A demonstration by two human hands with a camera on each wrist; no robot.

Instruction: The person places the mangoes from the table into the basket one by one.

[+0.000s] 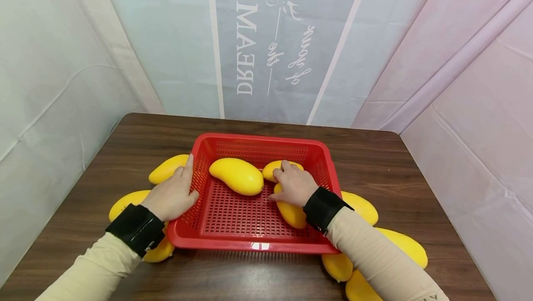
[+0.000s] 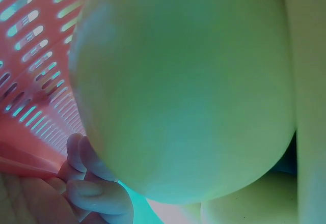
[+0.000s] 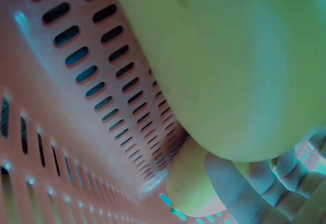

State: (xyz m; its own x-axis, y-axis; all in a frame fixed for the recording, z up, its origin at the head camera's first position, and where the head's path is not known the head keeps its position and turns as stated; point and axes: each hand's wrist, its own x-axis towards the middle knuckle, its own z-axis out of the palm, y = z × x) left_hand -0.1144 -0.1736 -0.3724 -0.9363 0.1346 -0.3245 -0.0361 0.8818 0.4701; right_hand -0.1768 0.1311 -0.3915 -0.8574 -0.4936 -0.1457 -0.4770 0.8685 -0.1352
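Note:
A red perforated plastic basket [image 1: 258,244] stands on the table with three yellow mangoes inside. My left hand [image 1: 172,194] holds the basket's left rim, with the thumb on the inner side; in the left wrist view its fingers [image 2: 99,196] curl beside the basket wall, below a mango [image 2: 188,91]. Inside the basket on the right, my right hand [image 1: 294,185] grips the upper end of a mango [image 1: 293,215]. Its fingertips overlap a second mango [image 1: 272,170] behind. The third mango [image 1: 238,176] lies on its side, left of centre.
Left of the basket, mangoes [image 1: 168,169] lie on the brown wooden table [image 1: 250,275], partly behind my left hand. Several more mangoes [image 1: 401,244] lie to the right, around my right forearm. Fabric curtains [image 1: 287,102] hang behind and at both sides.

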